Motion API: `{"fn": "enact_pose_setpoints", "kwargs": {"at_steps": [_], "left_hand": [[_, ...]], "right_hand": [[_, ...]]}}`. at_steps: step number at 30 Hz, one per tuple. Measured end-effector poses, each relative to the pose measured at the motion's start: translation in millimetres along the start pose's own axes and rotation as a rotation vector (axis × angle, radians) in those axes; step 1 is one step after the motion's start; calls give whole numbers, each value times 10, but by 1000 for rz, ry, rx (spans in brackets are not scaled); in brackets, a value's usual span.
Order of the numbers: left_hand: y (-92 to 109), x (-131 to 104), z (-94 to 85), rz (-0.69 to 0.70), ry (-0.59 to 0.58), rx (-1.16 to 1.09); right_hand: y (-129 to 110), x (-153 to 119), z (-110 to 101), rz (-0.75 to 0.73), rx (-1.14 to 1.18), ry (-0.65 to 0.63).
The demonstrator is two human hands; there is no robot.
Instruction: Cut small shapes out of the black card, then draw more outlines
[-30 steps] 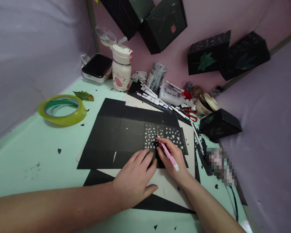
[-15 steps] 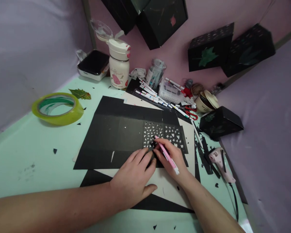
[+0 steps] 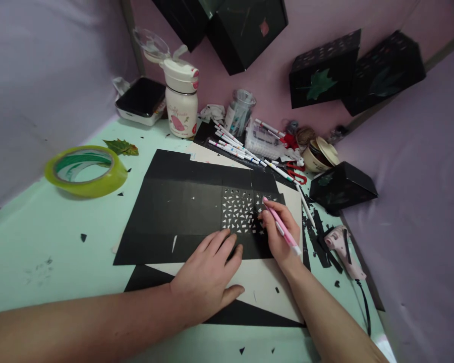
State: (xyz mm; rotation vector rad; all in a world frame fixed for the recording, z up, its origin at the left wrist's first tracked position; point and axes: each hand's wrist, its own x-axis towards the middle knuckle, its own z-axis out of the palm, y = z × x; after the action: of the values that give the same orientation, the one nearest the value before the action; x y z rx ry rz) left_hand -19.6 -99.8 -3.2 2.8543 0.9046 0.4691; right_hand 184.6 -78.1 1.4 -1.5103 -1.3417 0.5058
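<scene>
My left hand (image 3: 206, 277) lies flat on the front edge of a black card sheet (image 3: 166, 206), fingers spread. In my right hand (image 3: 282, 247) is a slim pink pen-shaped craft knife (image 3: 282, 228), held with its pink end up and its white end toward my wrist; its working tip is not visible. The right hand is over the right part of the card, covering most of the star cut-outs. Beside it, a panel of small triangle cut-outs (image 3: 236, 209) shows white through the black card. White paper (image 3: 249, 275) and more black card lie underneath.
A yellow tape roll (image 3: 117, 176) and a leaf (image 3: 121, 147) lie left. Behind stand a white bottle (image 3: 181, 111), a glass jar (image 3: 240, 113) and several markers (image 3: 234, 146). Red-handled scissors (image 3: 297, 176), a black box (image 3: 342, 189) and a pink glue gun (image 3: 344, 249) are right. Black boxes (image 3: 323, 70) hang above.
My right hand has lifted away from the triangle cut-outs and moved right, over the star cut-outs, with the pink knife still in it. My left hand stays on the card.
</scene>
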Motion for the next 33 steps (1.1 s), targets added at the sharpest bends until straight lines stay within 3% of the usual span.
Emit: {"fn": "enact_pose_setpoints", "kwargs": {"at_steps": [8, 14, 21, 33], "left_hand": [[14, 17, -33, 26, 13, 24], [29, 11, -68, 58, 28, 58], [23, 10, -73, 30, -42, 65], [20, -1, -68, 30, -64, 40]], "right_hand": [[-138, -3, -87, -122, -52, -75], [-178, 6, -88, 0, -14, -167], [-185, 2, -84, 20, -32, -359], [-139, -9, -72, -53, -78, -375]]}}
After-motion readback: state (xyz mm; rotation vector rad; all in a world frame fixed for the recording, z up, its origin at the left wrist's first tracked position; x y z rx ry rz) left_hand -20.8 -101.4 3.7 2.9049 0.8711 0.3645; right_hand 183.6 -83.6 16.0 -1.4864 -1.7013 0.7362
